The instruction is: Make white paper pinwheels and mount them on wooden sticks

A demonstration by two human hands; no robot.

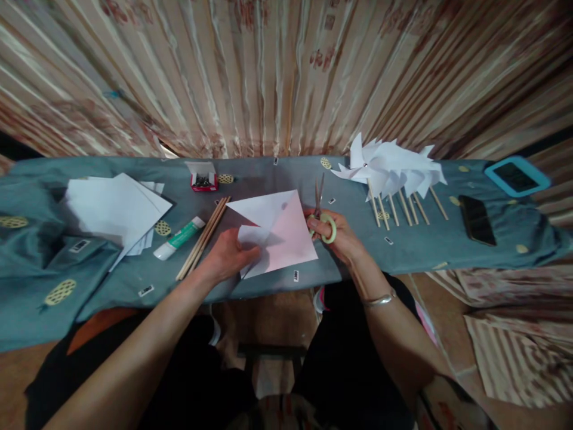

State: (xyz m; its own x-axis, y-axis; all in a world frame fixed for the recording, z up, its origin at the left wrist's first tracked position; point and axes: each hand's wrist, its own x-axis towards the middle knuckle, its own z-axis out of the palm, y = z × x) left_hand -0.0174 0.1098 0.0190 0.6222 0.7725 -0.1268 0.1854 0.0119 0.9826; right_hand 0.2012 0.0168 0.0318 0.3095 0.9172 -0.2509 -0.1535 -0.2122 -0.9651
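Observation:
A square sheet of white paper [290, 230] lies in front of me, with slits running in from its corners. At its left edge my left hand [230, 254] grips a paper flap, thumb on top and the other fingers partly hidden behind it. Scissors [329, 228] with pale green handles are in my right hand [338, 236], just beyond the sheet's right edge. Their blades point away from me and stand slightly apart. Some right-hand fingers are hidden by the handles.
On the left lie stacked white sheets [107, 206], a glue tube [179, 237] and wooden sticks [203, 239]. A red box of small metal pins [204, 180] stands behind. To the right are several paper pinwheels [394, 164] on sticks, a dark phone [477, 220] and a blue-framed device [517, 176].

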